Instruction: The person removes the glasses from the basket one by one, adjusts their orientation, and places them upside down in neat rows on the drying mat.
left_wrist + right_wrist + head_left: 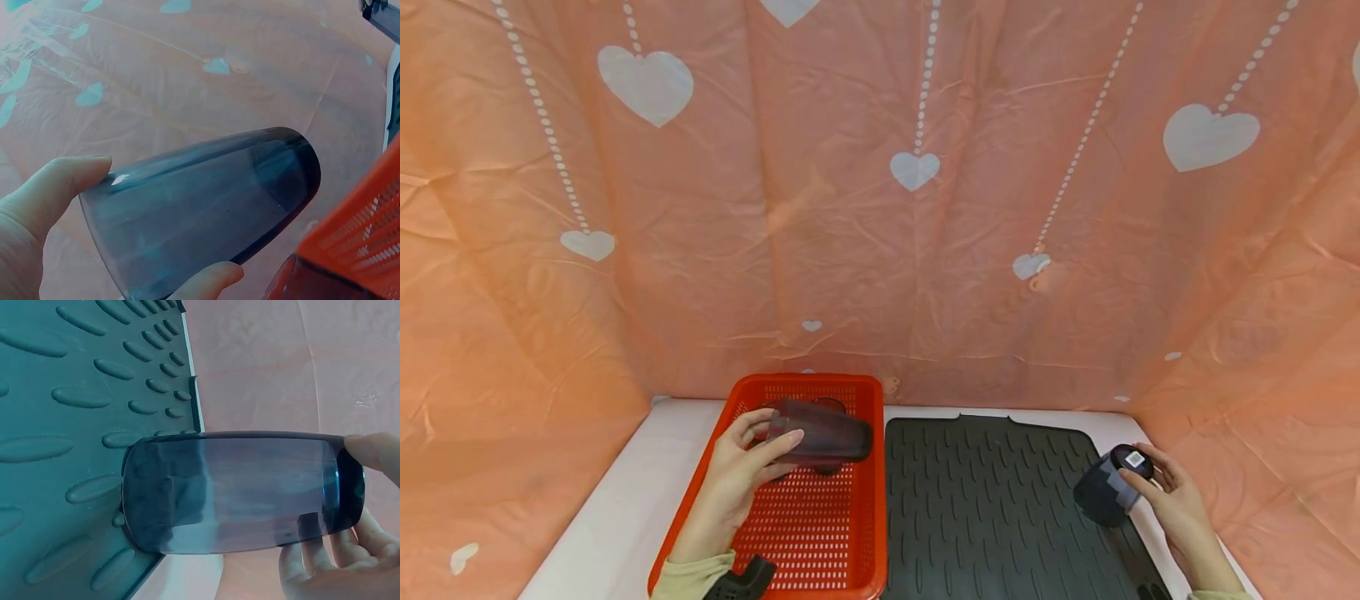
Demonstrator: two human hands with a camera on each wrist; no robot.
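Observation:
My left hand holds a dark translucent tumbler tipped on its side above the orange-red basket. Thumb and fingers grip it near the open rim, while its thick base points away to the right. At the right, my right hand pinches a second dark tumbler around its base, which bears a white square sticker. That tumbler tilts mouth-down over the right edge of the black ridged mat. Its rim overlaps the mat in the right wrist view.
More dark glassware lies in the basket, partly hidden beneath the left tumbler. Basket and mat stand side by side on a white tabletop. A pinkish-orange curtain with white hearts hangs behind and along both sides.

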